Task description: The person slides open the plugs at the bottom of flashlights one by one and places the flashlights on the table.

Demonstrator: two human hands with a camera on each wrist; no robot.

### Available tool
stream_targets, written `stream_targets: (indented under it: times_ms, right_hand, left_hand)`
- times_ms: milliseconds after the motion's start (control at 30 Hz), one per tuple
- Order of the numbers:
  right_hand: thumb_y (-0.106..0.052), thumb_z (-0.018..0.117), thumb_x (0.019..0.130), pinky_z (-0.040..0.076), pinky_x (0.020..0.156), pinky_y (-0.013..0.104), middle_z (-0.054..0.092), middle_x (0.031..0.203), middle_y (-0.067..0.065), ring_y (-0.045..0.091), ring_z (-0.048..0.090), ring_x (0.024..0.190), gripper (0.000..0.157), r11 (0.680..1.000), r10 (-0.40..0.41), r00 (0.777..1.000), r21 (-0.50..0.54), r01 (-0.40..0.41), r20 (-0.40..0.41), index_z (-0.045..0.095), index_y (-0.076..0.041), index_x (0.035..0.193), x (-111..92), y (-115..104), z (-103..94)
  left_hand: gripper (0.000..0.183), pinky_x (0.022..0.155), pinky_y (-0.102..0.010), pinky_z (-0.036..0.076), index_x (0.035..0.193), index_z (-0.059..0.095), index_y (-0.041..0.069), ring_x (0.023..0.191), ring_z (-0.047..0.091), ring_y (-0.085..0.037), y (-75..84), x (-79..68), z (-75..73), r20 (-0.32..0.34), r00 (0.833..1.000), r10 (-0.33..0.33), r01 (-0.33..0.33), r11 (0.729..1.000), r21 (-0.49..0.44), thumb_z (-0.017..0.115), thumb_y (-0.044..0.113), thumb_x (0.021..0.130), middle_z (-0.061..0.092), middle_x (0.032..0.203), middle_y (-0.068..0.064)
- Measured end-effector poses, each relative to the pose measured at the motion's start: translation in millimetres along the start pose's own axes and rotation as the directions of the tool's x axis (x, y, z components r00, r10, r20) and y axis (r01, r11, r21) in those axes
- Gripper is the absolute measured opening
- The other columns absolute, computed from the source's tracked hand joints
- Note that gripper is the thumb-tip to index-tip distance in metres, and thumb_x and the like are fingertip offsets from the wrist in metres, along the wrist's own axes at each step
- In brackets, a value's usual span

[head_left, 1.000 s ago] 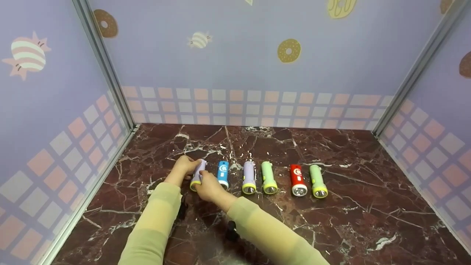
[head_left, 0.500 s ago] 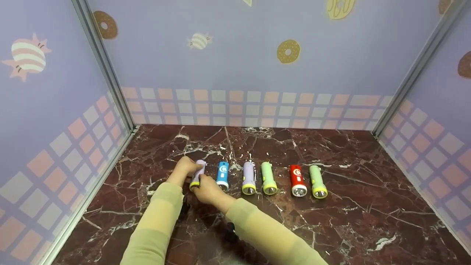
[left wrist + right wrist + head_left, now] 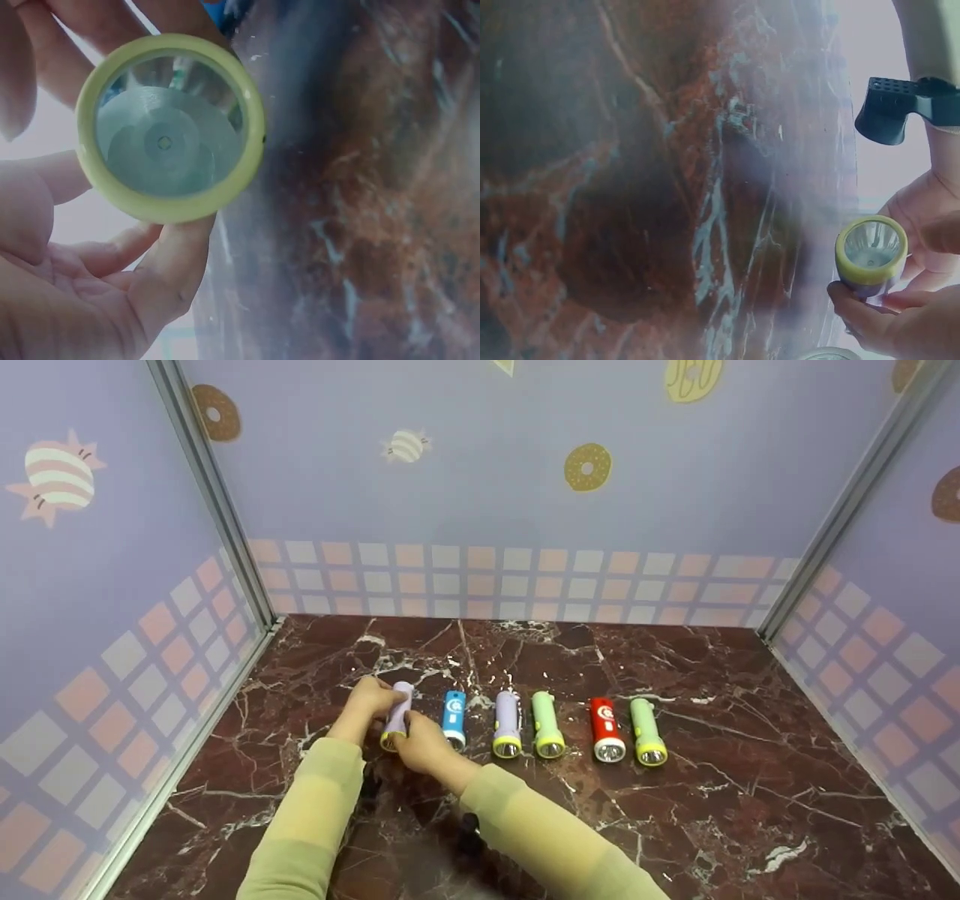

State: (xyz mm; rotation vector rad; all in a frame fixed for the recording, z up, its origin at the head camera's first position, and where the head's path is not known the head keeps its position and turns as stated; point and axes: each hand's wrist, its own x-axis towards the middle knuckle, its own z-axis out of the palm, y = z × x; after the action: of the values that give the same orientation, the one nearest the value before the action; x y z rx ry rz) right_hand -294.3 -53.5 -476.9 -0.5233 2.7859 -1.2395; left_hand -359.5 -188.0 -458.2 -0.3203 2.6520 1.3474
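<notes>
Both hands hold a purple flashlight [image 3: 398, 712] with a yellow rim at the left end of a row. My left hand [image 3: 370, 701] grips its body from the left. From the right, my right hand [image 3: 429, 746] pinches it near the lamp end. The clear lens [image 3: 165, 142] faces the left wrist camera, with fingers around it. In the right wrist view the flashlight's yellow rim [image 3: 840, 259] shows between the two hands. A blue flashlight [image 3: 454, 716] lies just beyond my right hand, its lamp end partly hidden by that hand.
Rightward along the row lie another purple flashlight [image 3: 508, 720], a light green one [image 3: 546, 720], a red one [image 3: 605, 724] and a second light green one [image 3: 645, 724]. They rest on a dark red marbled table [image 3: 712, 810]. Patterned walls [image 3: 487, 495] enclose the back and sides.
The purple flashlight in my hands has shifted slightly left, and both hands still hold it. The other flashlights have stayed where they lay.
</notes>
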Motion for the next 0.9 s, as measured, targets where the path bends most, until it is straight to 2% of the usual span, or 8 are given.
stream_targets:
  times_ms: [133, 267, 367, 533, 700, 800, 900]
  right_hand:
    - [-0.015, 0.061, 0.099, 0.055, 0.099, 0.048, 0.069, 0.120, 0.028, 0.039, 0.067, 0.114, 0.038, 0.999, 0.007, 0.999, 0.041, -0.006, -0.035, 0.060, 0.010, 0.127, 1.1, -1.4, -5.8]
    - [-0.014, 0.063, 0.098, 0.057, 0.093, 0.044, 0.071, 0.115, 0.024, 0.034, 0.069, 0.106, 0.034, 0.996, 0.004, 0.997, 0.093, 0.004, -0.081, 0.062, 0.008, 0.124, 1.9, 0.0, -12.2]
    - [-0.014, 0.065, 0.097, 0.058, 0.094, 0.041, 0.072, 0.115, 0.023, 0.030, 0.069, 0.105, 0.037, 0.990, 0.009, 0.994, 0.143, 0.007, -0.110, 0.061, 0.009, 0.126, 2.8, 2.9, -18.7]
    - [-0.014, 0.067, 0.095, 0.057, 0.100, 0.040, 0.070, 0.122, 0.026, 0.033, 0.069, 0.113, 0.047, 0.972, 0.052, 0.990, 0.236, -0.019, -0.135, 0.057, 0.010, 0.133, 4.0, 9.7, -31.6]
    - [-0.016, 0.069, 0.093, 0.055, 0.104, 0.044, 0.069, 0.124, 0.026, 0.037, 0.067, 0.116, 0.051, 0.962, 0.064, 0.984, 0.272, -0.017, -0.165, 0.056, 0.011, 0.134, 1.9, 17.0, -42.2]
    - [-0.015, 0.070, 0.092, 0.056, 0.100, 0.045, 0.070, 0.121, 0.027, 0.038, 0.068, 0.114, 0.049, 0.951, 0.073, 0.981, 0.308, -0.014, -0.178, 0.057, 0.009, 0.132, -0.3, 21.1, -48.0]
    - [-0.012, 0.070, 0.091, 0.060, 0.093, 0.042, 0.070, 0.118, 0.029, 0.040, 0.070, 0.110, 0.045, 0.937, 0.084, 0.977, 0.350, -0.009, -0.198, 0.057, 0.009, 0.129, -1.9, 25.2, -53.7]
  left_hand:
    - [0.046, 0.060, -0.030, 0.060, 0.128, 0.062, -0.010, 0.076, 0.064, -0.019, 7.9, -4.3, -1.7, -0.008, 1.000, 0.004, -0.004, 1.000, -0.010, 0.066, 0.021, 0.095, 0.067, 0.120, -0.025]
    - [0.047, 0.069, -0.034, 0.062, 0.131, 0.060, -0.009, 0.088, 0.066, -0.023, 15.3, -8.7, -0.8, -0.025, 0.999, 0.031, -0.032, 0.999, -0.023, 0.065, 0.022, 0.095, 0.064, 0.129, -0.028]
    - [0.047, 0.076, -0.038, 0.064, 0.131, 0.061, -0.009, 0.097, 0.067, -0.027, 21.4, -12.8, 2.1, -0.046, 0.997, 0.059, -0.061, 0.998, -0.035, 0.066, 0.021, 0.096, 0.064, 0.131, -0.029]
    - [0.046, 0.076, -0.036, 0.063, 0.130, 0.060, -0.010, 0.102, 0.067, -0.032, 32.5, -20.3, 9.6, -0.077, 0.990, 0.118, -0.125, 0.988, -0.087, 0.068, 0.017, 0.094, 0.064, 0.130, -0.031]
    - [0.046, 0.092, -0.043, 0.059, 0.127, 0.061, -0.011, 0.108, 0.068, -0.041, 41.4, -24.7, 18.1, -0.131, 0.972, 0.195, -0.201, 0.979, -0.034, 0.070, 0.017, 0.092, 0.068, 0.123, -0.031]
    - [0.046, 0.100, -0.047, 0.056, 0.127, 0.061, -0.011, 0.113, 0.068, -0.042, 46.0, -28.2, 22.6, -0.146, 0.965, 0.219, -0.224, 0.974, -0.018, 0.070, 0.018, 0.092, 0.069, 0.122, -0.030]
    - [0.047, 0.097, -0.047, 0.058, 0.128, 0.059, -0.010, 0.114, 0.068, -0.043, 50.6, -33.2, 27.9, -0.148, 0.963, 0.223, -0.233, 0.971, -0.052, 0.071, 0.018, 0.092, 0.069, 0.123, -0.030]
